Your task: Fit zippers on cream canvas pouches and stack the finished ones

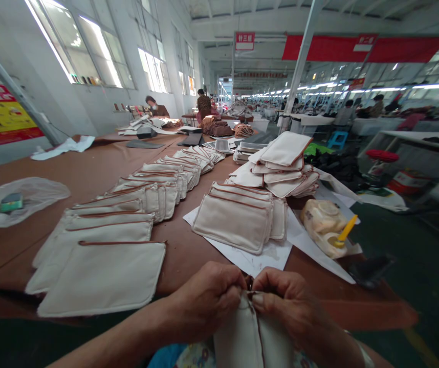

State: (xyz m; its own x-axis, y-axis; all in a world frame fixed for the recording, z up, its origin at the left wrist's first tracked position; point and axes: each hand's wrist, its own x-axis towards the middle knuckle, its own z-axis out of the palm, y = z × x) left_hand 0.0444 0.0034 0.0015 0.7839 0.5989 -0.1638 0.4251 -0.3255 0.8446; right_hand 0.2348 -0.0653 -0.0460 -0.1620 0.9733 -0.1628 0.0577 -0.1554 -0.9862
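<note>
A cream fabric piece (238, 335) with a brown seam down its middle hangs below both hands, at the bottom centre in front of my body. My left hand (212, 296) pinches its top edge from the left. From the right, my right hand (288, 301) pinches the same edge, thumb pressed near the brown trim. The fingertips of the two hands are almost touching. Just beyond them, a small stack of cream pieces with brown edging (231, 220) lies on white paper (250, 258).
Overlapping cream pieces (108, 276) run along the left of the brown table (181, 250). At right are a taller pile (284, 153) and a glue container (323, 225) with a yellow handle (346, 231). A plastic bag (37, 197) lies far left. People sit farther back.
</note>
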